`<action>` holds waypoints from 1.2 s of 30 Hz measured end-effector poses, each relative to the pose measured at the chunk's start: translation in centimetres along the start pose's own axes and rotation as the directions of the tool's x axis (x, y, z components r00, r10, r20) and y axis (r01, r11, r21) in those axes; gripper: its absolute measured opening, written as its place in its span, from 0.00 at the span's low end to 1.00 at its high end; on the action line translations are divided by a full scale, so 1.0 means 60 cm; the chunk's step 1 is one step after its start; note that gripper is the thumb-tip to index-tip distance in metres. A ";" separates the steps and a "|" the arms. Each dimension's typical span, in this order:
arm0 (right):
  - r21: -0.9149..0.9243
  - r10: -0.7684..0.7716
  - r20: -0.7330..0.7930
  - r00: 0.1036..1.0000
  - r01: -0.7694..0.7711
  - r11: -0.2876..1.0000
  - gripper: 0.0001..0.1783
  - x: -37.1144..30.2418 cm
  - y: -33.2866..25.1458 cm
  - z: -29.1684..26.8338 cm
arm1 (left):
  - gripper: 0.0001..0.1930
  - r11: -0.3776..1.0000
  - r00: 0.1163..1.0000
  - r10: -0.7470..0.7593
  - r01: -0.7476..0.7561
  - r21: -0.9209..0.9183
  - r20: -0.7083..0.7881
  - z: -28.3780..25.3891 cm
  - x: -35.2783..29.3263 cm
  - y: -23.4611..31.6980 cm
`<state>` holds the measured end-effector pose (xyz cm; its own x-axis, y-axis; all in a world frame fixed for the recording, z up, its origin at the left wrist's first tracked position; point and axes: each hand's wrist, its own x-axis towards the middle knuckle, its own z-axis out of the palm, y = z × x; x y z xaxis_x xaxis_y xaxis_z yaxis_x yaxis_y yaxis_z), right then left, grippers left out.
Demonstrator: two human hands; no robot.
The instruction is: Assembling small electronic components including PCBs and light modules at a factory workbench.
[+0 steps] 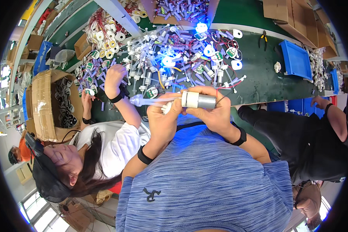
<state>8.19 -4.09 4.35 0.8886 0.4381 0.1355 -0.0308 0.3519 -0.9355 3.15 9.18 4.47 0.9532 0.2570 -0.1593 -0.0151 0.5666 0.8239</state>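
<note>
In front of my chest, both hands hold a small motor pump (pixel 200 100) with a cream-white head and a shiny metal barrel. My left hand (pixel 162 121) is closed at the white end, its thumb against it. A translucent tube (pixel 149 101) with a flared tip points left from that end, above my left fingers. A small white piece (pixel 167 108) shows by those fingers; its kind is unclear. My right hand (pixel 216 116) pinches the barrel from below and behind. A thin red wire and a dark wire rise near the barrel's right end.
Beyond my hands a heap of tubed motors and purple cells (pixel 147 50) covers the green bench (pixel 259 83), several blue lights glowing. Pliers (pixel 263 40) and a blue tray (pixel 295 60) lie right. At left a co-worker's hand (pixel 114 80) reaches over parts beside a cardboard box (pixel 46 104).
</note>
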 end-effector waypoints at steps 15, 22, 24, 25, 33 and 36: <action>-0.444 0.189 0.255 0.948 -0.060 0.894 0.07 0.033 -0.032 -0.086 | 0.17 0.885 0.986 -0.075 -0.004 0.465 0.152 -0.035 0.028 0.035; -0.826 0.387 0.411 0.825 0.158 0.541 0.17 0.017 -0.017 -0.073 | 0.16 0.923 0.985 -0.046 -0.021 0.383 0.163 -0.018 0.035 0.010; -0.826 0.388 0.418 0.821 0.166 0.538 0.17 0.014 -0.014 -0.071 | 0.15 0.924 0.988 -0.038 -0.023 0.383 0.151 -0.019 0.035 0.008; -0.827 0.389 0.426 0.817 0.176 0.535 0.17 0.012 -0.013 -0.072 | 0.13 0.922 0.991 -0.048 -0.005 0.387 0.127 -0.018 0.035 0.011; -0.647 0.151 0.364 0.919 0.133 0.751 0.13 -0.023 0.031 -0.066 | 0.07 0.907 0.981 -0.169 0.118 0.404 0.095 -0.043 0.002 -0.003; -0.465 0.277 0.206 0.938 -0.156 0.872 0.12 -0.043 0.034 -0.051 | 0.06 0.846 0.965 -0.236 0.147 0.513 0.112 -0.068 -0.027 -0.030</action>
<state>7.24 -7.01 1.08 0.7311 0.6792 -0.0650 0.0475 -0.1458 -0.9882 0.39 10.96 1.02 0.9575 0.0269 -0.2872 0.2824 0.1154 0.9523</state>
